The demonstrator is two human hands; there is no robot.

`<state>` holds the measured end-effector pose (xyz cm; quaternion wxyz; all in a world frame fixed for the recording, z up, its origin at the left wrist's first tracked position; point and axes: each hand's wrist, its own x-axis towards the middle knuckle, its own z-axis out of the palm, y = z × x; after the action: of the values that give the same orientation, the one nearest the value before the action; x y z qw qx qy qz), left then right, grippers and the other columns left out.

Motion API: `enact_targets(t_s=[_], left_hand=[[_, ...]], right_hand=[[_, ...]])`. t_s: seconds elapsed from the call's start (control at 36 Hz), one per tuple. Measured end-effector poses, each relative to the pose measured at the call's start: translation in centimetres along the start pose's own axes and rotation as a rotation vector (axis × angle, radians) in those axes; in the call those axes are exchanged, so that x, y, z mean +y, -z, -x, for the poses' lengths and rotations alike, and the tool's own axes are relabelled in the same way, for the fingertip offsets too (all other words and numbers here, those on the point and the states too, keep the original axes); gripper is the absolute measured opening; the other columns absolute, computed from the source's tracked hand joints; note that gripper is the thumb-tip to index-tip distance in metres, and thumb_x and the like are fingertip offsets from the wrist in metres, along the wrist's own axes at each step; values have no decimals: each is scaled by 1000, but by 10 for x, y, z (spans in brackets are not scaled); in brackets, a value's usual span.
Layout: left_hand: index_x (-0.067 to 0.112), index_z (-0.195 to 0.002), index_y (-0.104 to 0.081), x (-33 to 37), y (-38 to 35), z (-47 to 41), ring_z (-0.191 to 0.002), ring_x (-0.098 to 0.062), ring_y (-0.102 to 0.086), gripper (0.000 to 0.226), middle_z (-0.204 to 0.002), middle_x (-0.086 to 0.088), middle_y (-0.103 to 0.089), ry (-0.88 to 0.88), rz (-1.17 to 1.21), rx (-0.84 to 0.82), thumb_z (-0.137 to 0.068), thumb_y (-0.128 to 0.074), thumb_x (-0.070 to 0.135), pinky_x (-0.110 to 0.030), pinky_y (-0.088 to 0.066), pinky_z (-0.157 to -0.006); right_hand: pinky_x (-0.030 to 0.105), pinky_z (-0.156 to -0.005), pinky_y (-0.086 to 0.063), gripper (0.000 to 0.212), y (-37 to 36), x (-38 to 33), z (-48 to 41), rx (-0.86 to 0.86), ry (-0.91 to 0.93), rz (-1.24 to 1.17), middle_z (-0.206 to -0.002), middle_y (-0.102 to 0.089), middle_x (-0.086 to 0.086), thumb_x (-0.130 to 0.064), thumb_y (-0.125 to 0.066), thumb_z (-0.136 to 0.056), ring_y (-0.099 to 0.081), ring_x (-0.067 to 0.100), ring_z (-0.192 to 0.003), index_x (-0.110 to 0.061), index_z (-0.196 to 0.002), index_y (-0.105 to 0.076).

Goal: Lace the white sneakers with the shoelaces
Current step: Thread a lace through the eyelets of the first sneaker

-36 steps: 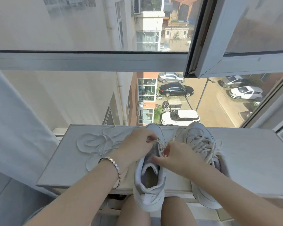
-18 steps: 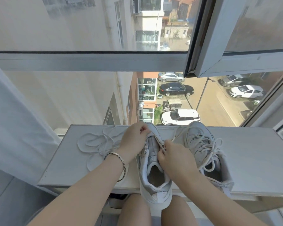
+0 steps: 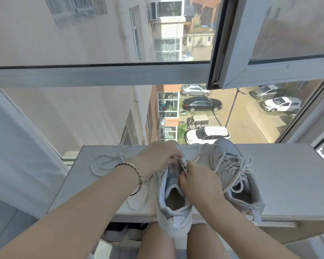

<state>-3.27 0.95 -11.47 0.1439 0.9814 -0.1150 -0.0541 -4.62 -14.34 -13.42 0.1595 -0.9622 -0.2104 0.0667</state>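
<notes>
The unlaced sneaker (image 3: pixel 173 202) is set with its heel overhanging the near edge of the ledge (image 3: pixel 288 174); its heel tab is too blurred to be read. At its eyelet row, the left hand (image 3: pixel 157 157) and right hand (image 3: pixel 198 182) are curled, pinching the eyelet edge, with the fingertips hidden. Just right of it a laced sneaker (image 3: pixel 232 171) is placed; to its left, a loose shoelace (image 3: pixel 105 163) is laid.

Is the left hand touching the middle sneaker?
Touching. The head view shows the left hand lying over the toe of the sneaker, with its fingertips pinching the eyelet edge and no gap between them.
</notes>
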Motion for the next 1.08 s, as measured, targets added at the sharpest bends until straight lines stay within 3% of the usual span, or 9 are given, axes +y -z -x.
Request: enact_targets(t_s=[0.19, 0.39, 0.53, 0.58, 0.67, 0.72, 0.78, 0.89, 1.08], left_hand=[[17, -92, -69, 1, -6, 2, -76, -8, -46, 26, -77, 14, -46, 78, 11, 173, -92, -56, 39, -23, -32, -66], [15, -75, -42, 8, -20, 4, -69, -21, -47, 22, -73, -2, -50, 277, 28, 336, -94, -44, 25, -29, -28, -58], [16, -68, -32, -25, -17, 6, -64, -21, -40, 26, -67, -2, -41, 728, 332, 460, -93, -40, 16, -30, -28, -56], [14, -72, -35, -34, -16, 8, -71, -24, -43, 24, -73, -4, -44, 781, 367, 426, -95, -39, 17, -31, -32, -61], [10, -94, -47, -29, -14, 7, -88, -25, -49, 11, -101, -9, -51, 608, 254, 335, -97, -42, 19, -34, -40, -75], [12, -114, -52, -19, -12, 7, -109, -21, -45, 19, -121, -4, -48, 377, 183, 331, -97, -44, 18, -35, -38, -93], [13, -118, -57, -8, -11, 7, -116, -17, -46, 24, -124, 0, -52, 148, 171, 230, -98, -44, 16, -35, -36, -100], [15, -101, -66, -2, -16, 6, -100, -15, -54, 24, -104, 3, -60, -40, -36, 94, -97, -43, 17, -37, -43, -90], [21, -89, -46, -2, -15, -1, -94, -19, -50, 17, -94, 6, -44, -8, -178, 4, -88, -51, 4, -31, -37, -74]], right_hand=[[28, -47, -25, 17, 0, 2, 1, 5, -2, -13, -66, -39, -3, -32, -35, -97, -44, 23, -68, -18, -87, -36], [25, -44, -21, 17, -1, 0, 1, 7, -8, -11, -62, -35, -4, -30, -35, -97, -43, 23, -65, -17, -85, -36], [25, -44, -22, 13, 3, -3, 6, -37, -6, -44, -62, -37, -4, -26, -37, -96, -36, 14, -54, -19, -85, -34], [24, -44, -21, 17, 3, -2, 8, -49, -11, -46, -62, -36, -5, -26, -37, -96, -31, 9, -51, -20, -81, -33], [24, -44, -22, 31, 4, -1, 9, -49, -25, -39, -62, -36, -5, -26, -37, -95, -30, 9, -50, -23, -68, -23], [24, -44, -22, 35, 4, -2, 8, -47, -32, -36, -61, -36, -5, -25, -37, -95, -30, 9, -50, -22, -66, -19], [24, -44, -20, 38, 3, -5, 7, -54, -32, -22, -61, -33, -5, -25, -37, -95, -28, 8, -50, -23, -64, -16], [23, -44, -18, 41, 7, -9, 7, -68, -16, 16, -61, -29, -6, -31, -34, -98, -25, 7, -49, -25, -64, -12], [25, -44, -20, 39, 8, -8, 5, -104, -4, 45, -62, -31, -4, -31, -33, -98, -27, 10, -50, -22, -64, -15]])
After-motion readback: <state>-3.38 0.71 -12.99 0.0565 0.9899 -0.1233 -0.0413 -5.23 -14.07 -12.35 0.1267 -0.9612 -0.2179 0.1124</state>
